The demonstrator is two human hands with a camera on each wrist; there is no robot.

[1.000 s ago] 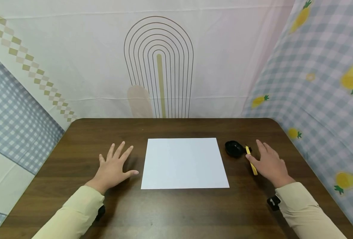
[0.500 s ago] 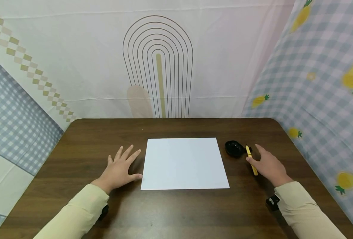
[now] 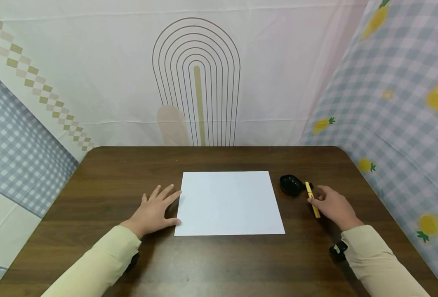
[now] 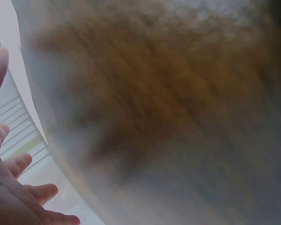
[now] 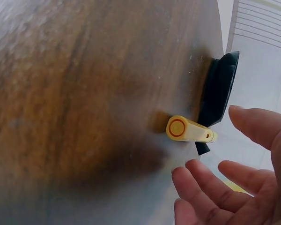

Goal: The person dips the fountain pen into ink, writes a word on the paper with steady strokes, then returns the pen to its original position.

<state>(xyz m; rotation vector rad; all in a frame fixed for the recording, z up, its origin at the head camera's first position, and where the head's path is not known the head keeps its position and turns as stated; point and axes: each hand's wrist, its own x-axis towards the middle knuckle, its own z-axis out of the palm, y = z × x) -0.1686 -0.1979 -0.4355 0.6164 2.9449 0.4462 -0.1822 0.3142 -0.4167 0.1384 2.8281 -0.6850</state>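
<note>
A blank white sheet of paper (image 3: 230,204) lies flat on the brown wooden table (image 3: 237,264). My left hand (image 3: 154,212) is at its left side, fingers spread, thumb tip and index fingertip right at the paper's edge. To the right of the sheet is a yellow pen (image 3: 315,209), its dark pointed tip facing away from me across the short handle of a small black dish (image 3: 290,185). Beside the pen, my right hand (image 3: 335,207) has its thumb overlapping the barrel in the head view. The right wrist view shows the yellow barrel (image 5: 189,129) with thumb and fingers apart around it.
A white cloth (image 3: 271,74) with printed arches hangs behind the table's far edge. Checked cloth (image 3: 393,123) with yellow pineapples hangs along the right side, and more blue checked cloth (image 3: 15,140) is at the left.
My left hand has moved right and slightly nearer to me, reaching the paper's edge. My right fingers have bent and drawn in toward the pen. Paper, pen and dish have stayed in place.
</note>
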